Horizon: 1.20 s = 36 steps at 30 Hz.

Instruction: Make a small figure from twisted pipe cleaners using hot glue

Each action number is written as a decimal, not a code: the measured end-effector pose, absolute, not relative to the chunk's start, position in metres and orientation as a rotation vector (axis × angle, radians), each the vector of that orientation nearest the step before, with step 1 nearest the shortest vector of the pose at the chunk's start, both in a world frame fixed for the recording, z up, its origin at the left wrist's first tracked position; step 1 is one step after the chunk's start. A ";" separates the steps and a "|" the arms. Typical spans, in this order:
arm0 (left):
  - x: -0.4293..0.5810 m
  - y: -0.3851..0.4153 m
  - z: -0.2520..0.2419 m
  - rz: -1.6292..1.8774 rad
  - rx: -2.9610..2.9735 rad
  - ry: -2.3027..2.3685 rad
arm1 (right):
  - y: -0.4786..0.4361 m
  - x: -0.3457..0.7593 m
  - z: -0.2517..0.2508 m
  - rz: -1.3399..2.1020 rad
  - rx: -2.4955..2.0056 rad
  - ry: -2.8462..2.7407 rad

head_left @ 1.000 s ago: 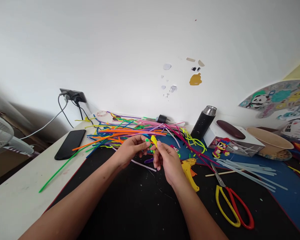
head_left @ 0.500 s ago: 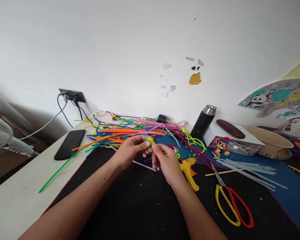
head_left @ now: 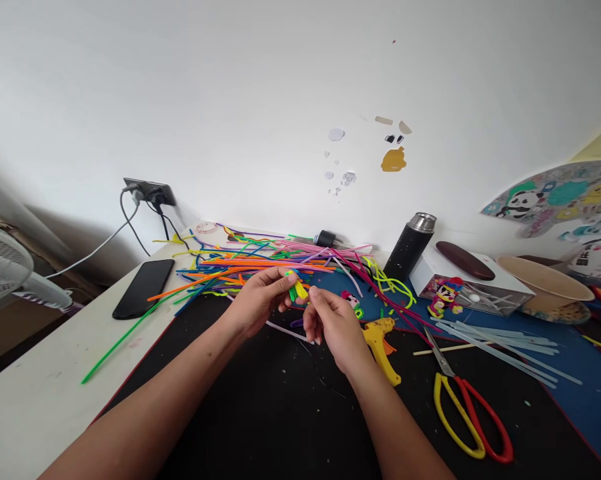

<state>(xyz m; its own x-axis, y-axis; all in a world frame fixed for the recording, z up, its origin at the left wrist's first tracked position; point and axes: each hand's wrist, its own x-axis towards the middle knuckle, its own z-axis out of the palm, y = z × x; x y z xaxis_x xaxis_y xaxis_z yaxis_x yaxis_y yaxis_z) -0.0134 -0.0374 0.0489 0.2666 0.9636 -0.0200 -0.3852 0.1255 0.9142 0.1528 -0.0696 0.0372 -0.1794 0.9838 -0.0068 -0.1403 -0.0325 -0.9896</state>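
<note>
My left hand (head_left: 263, 297) pinches a small twisted yellow and green pipe cleaner piece (head_left: 297, 289) between thumb and fingers, above the black mat (head_left: 260, 413). Its yellow end points toward my right hand (head_left: 333, 323). My right hand is closed, thumb against curled fingers, its tip just beside that yellow end; whether anything is between those fingertips is hidden. Behind my hands lies a heap of loose coloured pipe cleaners (head_left: 260, 263). A yellow glue gun (head_left: 381, 348) rests just right of my right hand, and a small pink and white figure part (head_left: 350, 299) lies behind it.
Scissors (head_left: 457, 400) with yellow and red handles lie right, near several translucent glue sticks (head_left: 510, 347). A colourful figure (head_left: 445, 297) stands before a white box (head_left: 425, 270). A black flask (head_left: 410, 247) is beside it. A phone (head_left: 143, 289) and a fan (head_left: 5, 267) are left.
My right fingertips have moved slightly off the pipe cleaner piece, and more of its yellow end shows. My left hand keeps hold of it. The view has shifted slightly.
</note>
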 end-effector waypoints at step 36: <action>-0.046 -0.029 0.060 0.779 1.418 0.715 | -0.073 0.154 0.042 1.338 -1.086 -1.411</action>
